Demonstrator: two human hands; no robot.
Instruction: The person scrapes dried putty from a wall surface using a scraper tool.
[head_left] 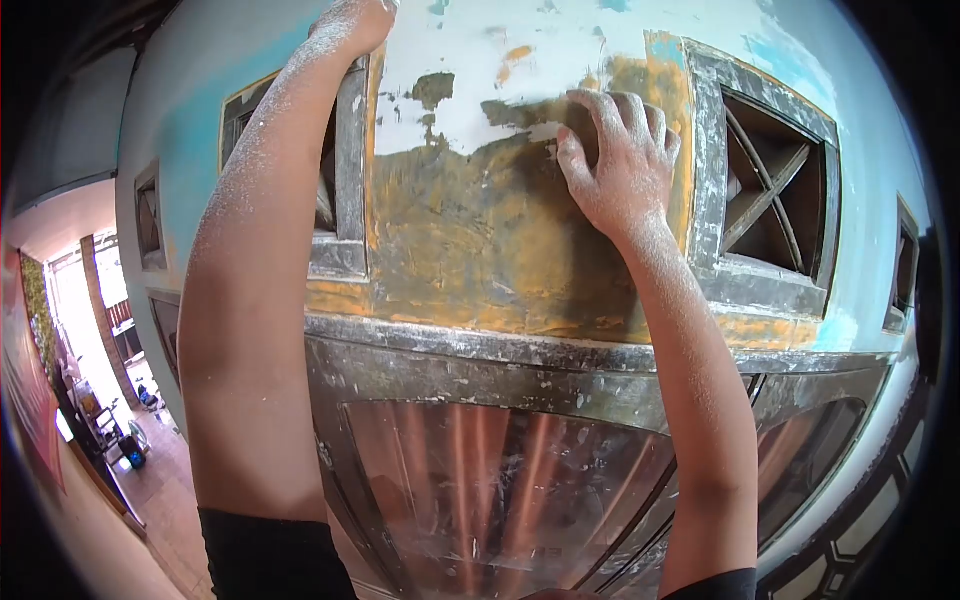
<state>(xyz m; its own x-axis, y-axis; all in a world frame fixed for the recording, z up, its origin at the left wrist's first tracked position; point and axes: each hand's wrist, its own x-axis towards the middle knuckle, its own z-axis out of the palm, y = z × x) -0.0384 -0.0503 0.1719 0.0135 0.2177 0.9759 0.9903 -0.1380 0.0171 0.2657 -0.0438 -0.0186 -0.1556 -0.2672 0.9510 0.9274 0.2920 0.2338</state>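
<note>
A patchy wall (470, 240) fills the view ahead, white at the top and bare brown and ochre below. Against it rests my right hand (628, 175), its fingers spread and bent, dusted with white powder. It appears to hold nothing. My left hand (368, 22) is raised to the top edge of the view, high on the white part of the wall. Its fingers look curled closed, but the frame cuts them off, so whatever they hold is hidden. White dust coats both forearms.
Wooden-framed vent openings flank the patch, one with crossed bars (770, 185) at right and another (345, 170) behind my left forearm. Below runs a worn wooden ledge (480, 345) above glazed door panels (500, 470). A bright doorway (85, 290) opens at far left.
</note>
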